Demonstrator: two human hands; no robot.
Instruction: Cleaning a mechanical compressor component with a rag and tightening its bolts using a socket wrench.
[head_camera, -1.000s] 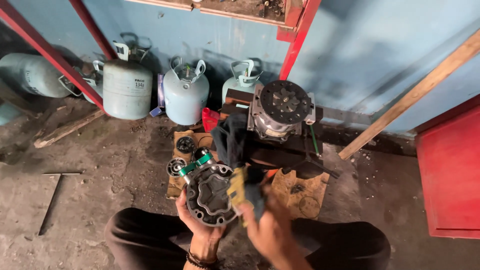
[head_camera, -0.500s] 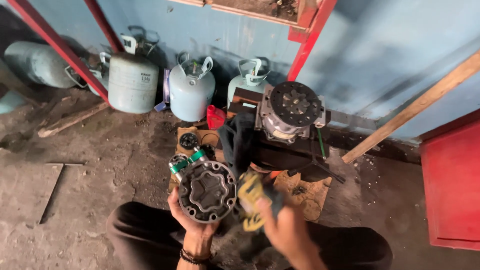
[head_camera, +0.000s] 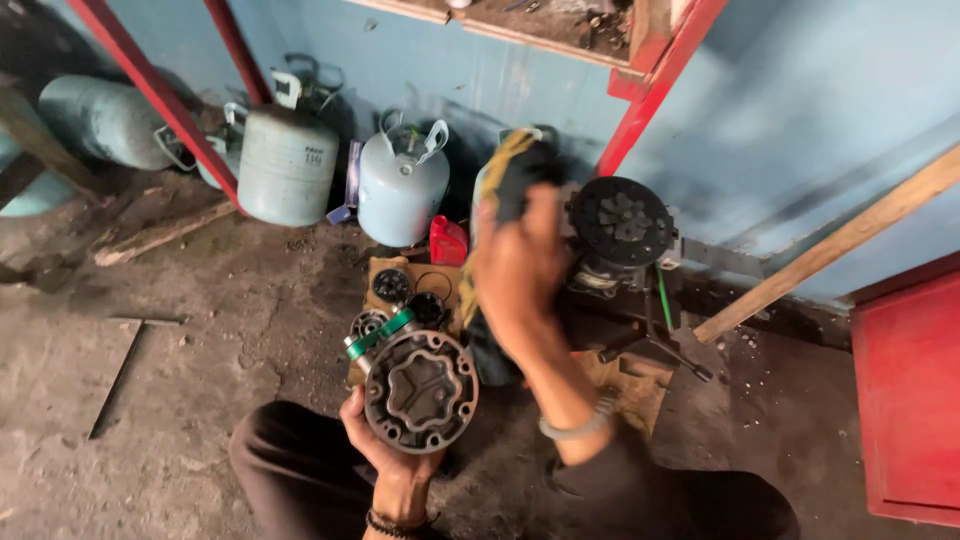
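My left hand (head_camera: 385, 455) grips a round grey metal housing (head_camera: 420, 390) from below, its open face turned up at me, with a green clip at its upper left edge. My right hand (head_camera: 515, 270) is raised above it, shut on a dark rag with a yellow edge (head_camera: 510, 170). Behind the rag a second compressor with a black clutch plate (head_camera: 622, 222) sits on a dark stand. Small black rings and round parts (head_camera: 392, 286) lie on a piece of cardboard just beyond the housing.
Several pale blue gas cylinders (head_camera: 400, 185) stand against the blue wall, a small red can (head_camera: 447, 240) beside them. Red metal posts (head_camera: 160, 100) slant at left and centre. A wooden plank (head_camera: 840, 240) leans at right near a red cabinet (head_camera: 905, 390). The floor is dirty concrete.
My right hand has lifted the rag up and away from the housing's right side, towards the wall. My left hand has kept the housing in place.
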